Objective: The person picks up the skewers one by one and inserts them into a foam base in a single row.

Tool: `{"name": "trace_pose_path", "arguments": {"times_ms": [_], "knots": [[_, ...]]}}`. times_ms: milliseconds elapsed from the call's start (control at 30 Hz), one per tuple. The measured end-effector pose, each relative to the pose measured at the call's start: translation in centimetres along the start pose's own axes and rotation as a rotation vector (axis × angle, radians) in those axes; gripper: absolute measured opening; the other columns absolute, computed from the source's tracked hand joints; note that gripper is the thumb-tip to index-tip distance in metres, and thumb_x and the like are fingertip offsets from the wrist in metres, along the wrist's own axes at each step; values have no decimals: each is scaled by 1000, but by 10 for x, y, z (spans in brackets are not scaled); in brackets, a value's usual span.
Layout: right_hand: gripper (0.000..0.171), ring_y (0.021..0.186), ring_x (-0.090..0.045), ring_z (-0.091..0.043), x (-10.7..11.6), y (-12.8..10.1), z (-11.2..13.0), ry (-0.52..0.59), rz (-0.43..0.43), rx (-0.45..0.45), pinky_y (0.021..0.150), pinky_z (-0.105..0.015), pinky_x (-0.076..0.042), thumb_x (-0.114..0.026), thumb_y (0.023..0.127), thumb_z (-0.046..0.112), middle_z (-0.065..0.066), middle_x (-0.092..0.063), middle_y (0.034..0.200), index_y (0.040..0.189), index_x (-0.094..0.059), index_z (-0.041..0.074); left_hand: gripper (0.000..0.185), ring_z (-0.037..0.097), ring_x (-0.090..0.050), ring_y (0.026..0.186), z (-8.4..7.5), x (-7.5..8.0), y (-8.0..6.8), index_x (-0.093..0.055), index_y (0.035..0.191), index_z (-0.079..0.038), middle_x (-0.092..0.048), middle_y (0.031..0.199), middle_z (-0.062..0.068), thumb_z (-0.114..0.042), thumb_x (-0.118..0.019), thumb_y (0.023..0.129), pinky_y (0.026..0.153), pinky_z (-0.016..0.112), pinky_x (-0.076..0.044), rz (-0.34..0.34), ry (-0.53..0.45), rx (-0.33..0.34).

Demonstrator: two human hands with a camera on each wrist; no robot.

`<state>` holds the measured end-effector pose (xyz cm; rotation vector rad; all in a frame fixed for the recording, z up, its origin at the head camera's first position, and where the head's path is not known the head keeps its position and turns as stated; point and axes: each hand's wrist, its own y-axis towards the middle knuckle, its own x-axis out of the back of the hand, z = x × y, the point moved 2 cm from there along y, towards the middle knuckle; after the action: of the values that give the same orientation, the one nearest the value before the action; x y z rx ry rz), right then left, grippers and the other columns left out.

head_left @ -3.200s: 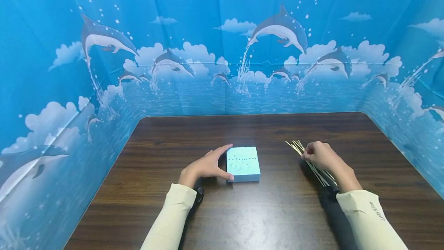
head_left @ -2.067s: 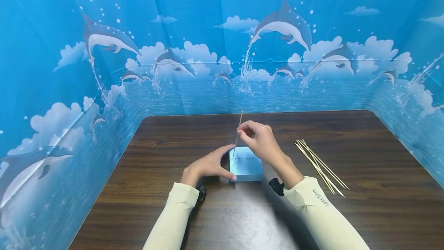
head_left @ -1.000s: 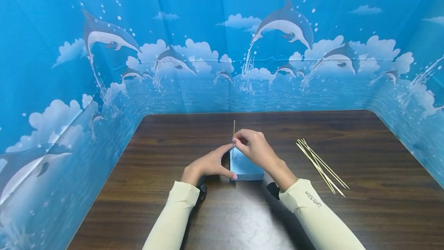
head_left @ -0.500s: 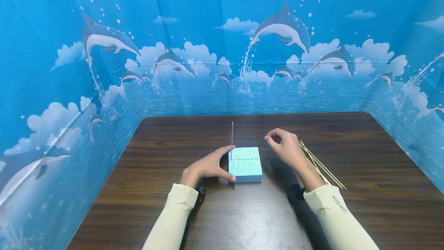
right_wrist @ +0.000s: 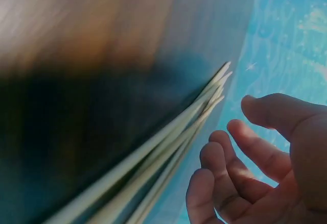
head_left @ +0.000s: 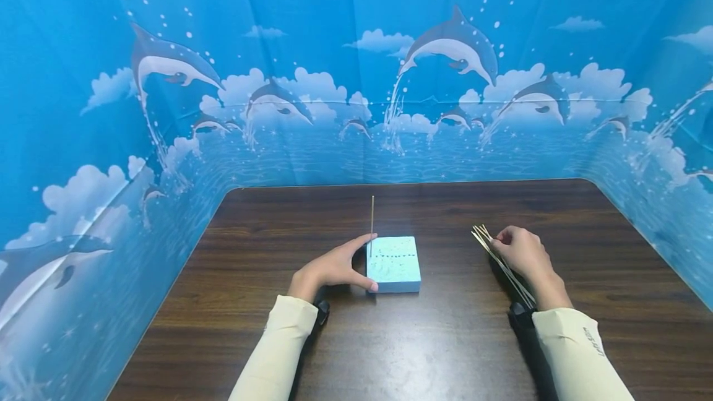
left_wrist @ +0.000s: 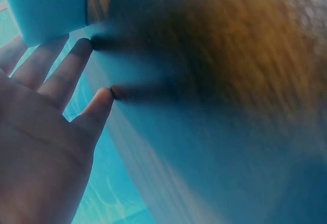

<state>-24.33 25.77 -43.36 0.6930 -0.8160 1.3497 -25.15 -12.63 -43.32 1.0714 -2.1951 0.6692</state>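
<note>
A pale blue foam block with a row of small holes across its top lies mid-table. One thin wooden stick stands upright at the left end of that row. My left hand holds the block at its left side, thumb at the front corner and index finger toward the back; the left wrist view shows the other fingers stretched by the block. My right hand is over a loose bundle of sticks. In the right wrist view its thumb and fingers are apart, beside the sticks, pinching none.
The dark wood-grain table carries the block and the sticks. A blue curtain printed with dolphins encloses its back and sides. Dark wrist devices sit at both sleeve cuffs.
My right hand took a stick from the bundle, stood it in the block's left end, let go and moved back right to the bundle. My left hand stays on the block.
</note>
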Motion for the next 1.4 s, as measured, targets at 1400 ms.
{"name": "trace_pose_path", "arguments": {"times_ms": [1400], "knots": [[17,61,-48,-18,27,-4,88,182,-153,335,53,-29,-39,-63,96,18,-7,-59,73,89,-63,3,108,22,-24,149,2,0,1,-26,157,-30,-26,163,-2,-49,-86,70,117,53,-26,-3,-21,17]]}}
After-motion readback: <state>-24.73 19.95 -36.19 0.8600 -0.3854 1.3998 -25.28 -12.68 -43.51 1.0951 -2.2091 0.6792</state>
